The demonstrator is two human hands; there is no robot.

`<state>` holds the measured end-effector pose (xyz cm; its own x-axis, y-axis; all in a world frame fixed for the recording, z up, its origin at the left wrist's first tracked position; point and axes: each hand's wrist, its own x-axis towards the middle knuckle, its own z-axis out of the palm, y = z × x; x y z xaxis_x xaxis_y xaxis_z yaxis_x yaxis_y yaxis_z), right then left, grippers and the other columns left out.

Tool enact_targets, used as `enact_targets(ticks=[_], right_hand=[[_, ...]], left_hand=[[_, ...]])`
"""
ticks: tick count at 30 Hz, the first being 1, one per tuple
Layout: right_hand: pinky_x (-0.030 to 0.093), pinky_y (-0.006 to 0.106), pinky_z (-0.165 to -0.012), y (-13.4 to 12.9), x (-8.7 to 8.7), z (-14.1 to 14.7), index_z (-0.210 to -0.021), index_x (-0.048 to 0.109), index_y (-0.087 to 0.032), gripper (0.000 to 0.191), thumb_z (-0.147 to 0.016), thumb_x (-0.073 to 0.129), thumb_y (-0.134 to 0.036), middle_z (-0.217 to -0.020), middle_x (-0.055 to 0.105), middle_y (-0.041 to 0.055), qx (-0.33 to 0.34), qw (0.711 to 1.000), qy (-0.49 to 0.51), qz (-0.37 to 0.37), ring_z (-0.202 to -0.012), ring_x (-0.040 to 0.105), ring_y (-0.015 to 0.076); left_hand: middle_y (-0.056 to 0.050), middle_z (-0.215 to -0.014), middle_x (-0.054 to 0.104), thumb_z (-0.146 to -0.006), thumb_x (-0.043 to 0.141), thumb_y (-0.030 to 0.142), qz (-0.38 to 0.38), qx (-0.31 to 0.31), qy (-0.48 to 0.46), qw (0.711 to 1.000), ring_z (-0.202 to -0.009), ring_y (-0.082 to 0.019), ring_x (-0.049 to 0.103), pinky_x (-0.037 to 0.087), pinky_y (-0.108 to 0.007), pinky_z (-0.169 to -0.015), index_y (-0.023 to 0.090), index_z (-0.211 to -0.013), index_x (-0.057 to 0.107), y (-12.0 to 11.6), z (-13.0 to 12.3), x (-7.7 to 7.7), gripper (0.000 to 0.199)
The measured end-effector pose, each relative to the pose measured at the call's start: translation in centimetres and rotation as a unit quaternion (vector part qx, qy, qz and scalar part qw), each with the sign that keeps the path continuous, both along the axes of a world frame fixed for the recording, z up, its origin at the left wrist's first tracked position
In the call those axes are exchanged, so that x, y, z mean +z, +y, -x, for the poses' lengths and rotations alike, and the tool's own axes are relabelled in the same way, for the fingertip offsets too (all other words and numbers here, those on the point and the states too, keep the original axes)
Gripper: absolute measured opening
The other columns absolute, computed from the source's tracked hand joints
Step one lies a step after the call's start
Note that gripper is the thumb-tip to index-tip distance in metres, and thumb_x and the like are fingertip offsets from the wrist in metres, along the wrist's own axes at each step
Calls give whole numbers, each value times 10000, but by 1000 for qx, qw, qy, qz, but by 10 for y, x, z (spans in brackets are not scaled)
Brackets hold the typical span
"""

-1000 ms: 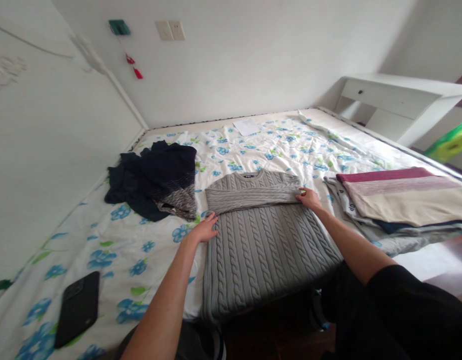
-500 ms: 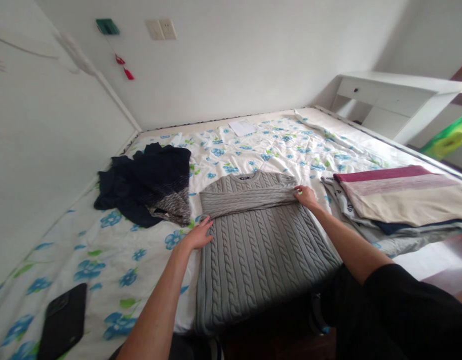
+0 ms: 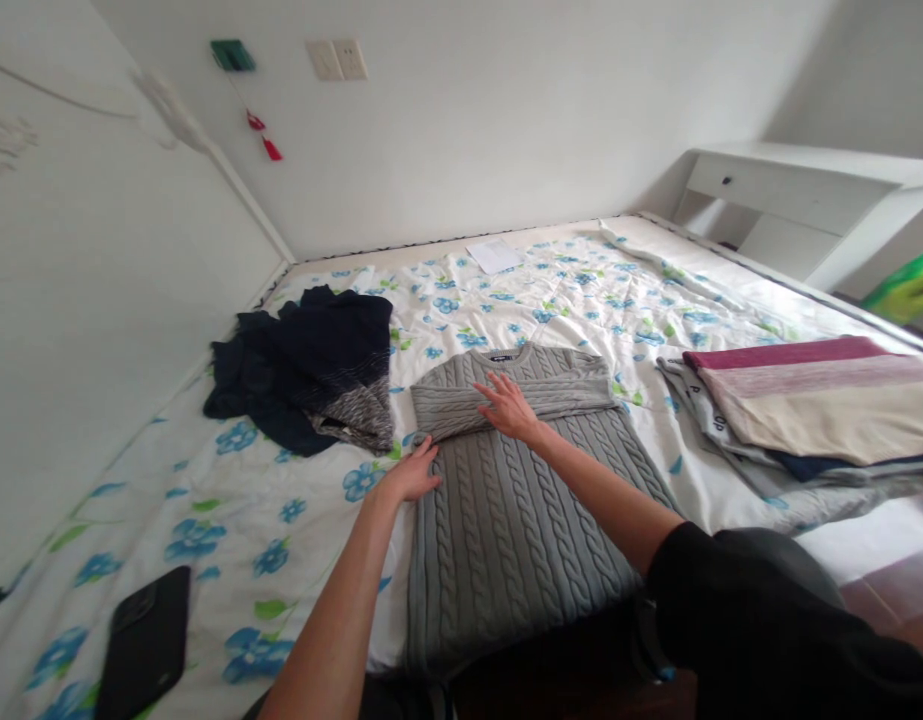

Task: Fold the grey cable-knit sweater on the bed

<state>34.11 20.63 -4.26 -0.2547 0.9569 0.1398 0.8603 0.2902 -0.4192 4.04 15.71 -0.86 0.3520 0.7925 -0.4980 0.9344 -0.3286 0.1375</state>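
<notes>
A grey cable-knit sweater [image 3: 521,520] lies on the bed in front of me, its sleeves folded across the chest below the collar. Its lower end reaches the bed's front edge. My left hand [image 3: 414,474] rests at the sweater's left edge, by the folded sleeve, with its fingers stretched out. Over the middle of the folded sleeves is my right hand [image 3: 508,407], fingers spread and holding nothing. Whether the right palm presses on the knit or hovers just above it, I cannot tell.
A dark navy sweater [image 3: 296,365] lies loosely heaped on the left. Folded clothes [image 3: 813,400] are stacked on the right. A black phone [image 3: 144,640] is at the lower left. Farther back are a white paper [image 3: 495,254] and a white desk [image 3: 798,195].
My right hand has let go of the sweater's right edge and moved left to the middle of the sleeves. My left hand stays at the left edge. The view has shifted slightly.
</notes>
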Motion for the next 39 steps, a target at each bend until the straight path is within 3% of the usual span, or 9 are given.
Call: enact_targets(ticks=[4,9,15,24,28,30,35,37,39], right_hand=[[263,697,-1401,5,-11,41,-1849,390,-365,703,-1192,449,-606,-1925,292,67,39,997,-32,50,-1770,243,423],[224,632,-1433,8,-23,24,-1864,351,-352,719,-1209,382,-646,-1932,267,63,78,992,-67,75,-1783,240,366],[206,603,-1444,2,-22,-34,-1872,334,-327,744,-1210,369,-665,-1939,243,59,43,992,-86,85,-1799,196,351],[225,596,-1437,-17,-42,-190,-1862,364,-308,746,-1202,373,-656,-1932,268,80,-91,986,-100,102,-1791,229,341],[251,716,-1390,-24,-50,-239,-1855,359,-392,738,-1184,382,-700,-1930,278,65,-174,972,-87,131,-1775,257,394],[270,761,-1362,-28,-56,-251,-1861,342,-384,729,-1192,372,-670,-1934,258,85,-207,965,-79,141,-1757,291,427],[268,735,-1377,-36,-72,-253,-1878,310,-317,730,-1201,378,-580,-1940,222,125,-231,963,-83,114,-1752,301,436],[253,734,-1383,-37,-76,-249,-1880,307,-303,736,-1200,356,-583,-1941,218,129,-237,962,-84,108,-1757,285,440],[230,731,-1391,-38,-78,-245,-1884,294,-298,744,-1202,320,-595,-1946,203,123,-241,961,-86,103,-1762,265,443]], left_hand=[[-208,-1929,130,-971,626,419,11,-1,4,1000,-1737,-356,385,373,-434,-1392,131,-1793,417,2,1,-3,896],[-196,-1938,113,-984,632,412,12,-5,9,1000,-1756,-346,343,350,-416,-1402,135,-1799,407,3,0,-5,890],[-183,-1934,118,-992,621,450,7,-15,14,1000,-1763,-338,331,334,-422,-1408,143,-1813,391,1,-1,-3,906],[-199,-1929,122,-990,627,455,1,-12,8,1000,-1761,-340,337,304,-412,-1414,129,-1817,381,-1,-2,-3,922],[-200,-1926,115,-974,635,469,-2,-8,8,1000,-1761,-360,335,313,-460,-1412,142,-1821,369,-3,-3,-2,946],[-187,-1930,114,-973,637,450,-1,-4,14,1000,-1768,-351,321,304,-452,-1418,150,-1819,376,-4,-5,-1,935],[-145,-1931,202,-945,675,389,-4,26,-11,1000,-1751,-328,374,315,-412,-1418,175,-1785,466,-8,-7,6,892],[-126,-1901,337,-937,683,392,-17,34,-27,999,-1718,-329,445,371,-406,-1392,203,-1731,559,-9,-9,11,825],[-112,-1777,575,-980,639,399,-56,52,-26,997,-1614,-336,586,455,-420,-1331,241,-1603,701,-9,-16,18,646]])
